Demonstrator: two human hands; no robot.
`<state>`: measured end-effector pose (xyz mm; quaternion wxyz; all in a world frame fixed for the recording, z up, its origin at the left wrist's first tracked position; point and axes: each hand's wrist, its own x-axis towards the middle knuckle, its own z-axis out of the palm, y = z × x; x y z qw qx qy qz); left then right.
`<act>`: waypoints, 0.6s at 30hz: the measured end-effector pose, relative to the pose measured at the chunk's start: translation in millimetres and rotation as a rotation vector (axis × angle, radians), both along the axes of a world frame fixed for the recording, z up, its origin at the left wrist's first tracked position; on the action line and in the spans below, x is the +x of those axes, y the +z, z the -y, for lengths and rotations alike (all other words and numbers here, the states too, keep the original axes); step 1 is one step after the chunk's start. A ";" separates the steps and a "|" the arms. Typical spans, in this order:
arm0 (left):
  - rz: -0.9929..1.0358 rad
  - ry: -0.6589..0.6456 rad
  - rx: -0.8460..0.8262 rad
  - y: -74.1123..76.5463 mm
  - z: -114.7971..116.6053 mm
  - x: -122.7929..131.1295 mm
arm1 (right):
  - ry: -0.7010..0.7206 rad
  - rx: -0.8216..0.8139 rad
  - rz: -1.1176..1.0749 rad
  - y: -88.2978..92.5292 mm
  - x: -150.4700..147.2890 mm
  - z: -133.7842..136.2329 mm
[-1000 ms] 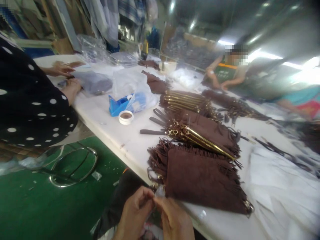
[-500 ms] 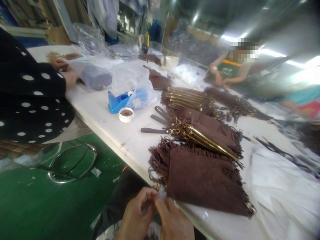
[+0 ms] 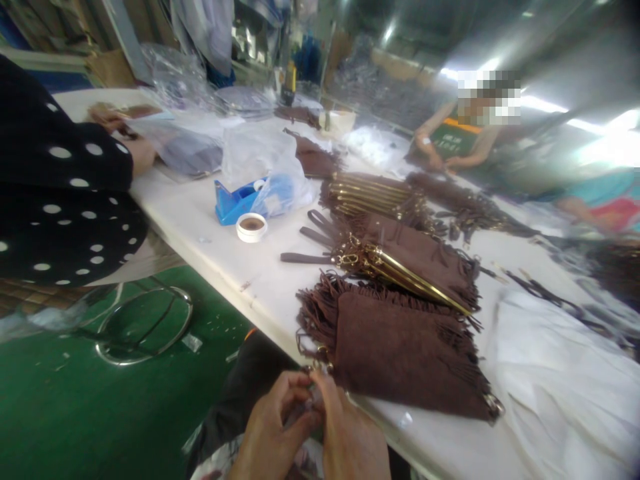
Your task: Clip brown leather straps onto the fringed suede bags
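A brown suede bag (image 3: 400, 353) with fringes lies flat at the table's near edge, metal clasps at its lower left and lower right corners. By its left clasp my left hand (image 3: 277, 420) and my right hand (image 3: 347, 427) meet, fingers bent and pinched together. Something small and clear shows between the fingertips, too small to make out. Behind the bag is a stack of brown bags (image 3: 420, 250) with gold zippers and wrist straps.
A blue tape dispenser (image 3: 233, 200), a round white tin (image 3: 251, 227) and plastic bags stand further left. White cloth (image 3: 560, 380) lies at right. A person in polka-dot sleeves (image 3: 60, 167) works at left; another sits across the table.
My fingertips have shifted slightly at the bag's clasp, and my right fingers now cover more of the small clear thing. At left, the other person's hands and the grey package have moved a little.
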<state>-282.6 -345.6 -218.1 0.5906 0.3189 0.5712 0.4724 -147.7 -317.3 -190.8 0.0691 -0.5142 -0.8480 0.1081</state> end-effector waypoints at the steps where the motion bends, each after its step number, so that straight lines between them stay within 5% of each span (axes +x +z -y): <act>1: 0.007 0.010 -0.008 0.6 0.3 0.2 | -0.007 -0.010 -0.007 2.1 -0.9 -0.1; 7: -0.035 0.042 -0.016 -0.7 -1.1 1.4 | -0.062 -0.062 -0.063 4.0 0.0 1.5; 18: 0.217 0.063 -0.074 -15.3 -1.0 1.5 | -0.060 -0.076 -0.189 -1.7 10.8 10.0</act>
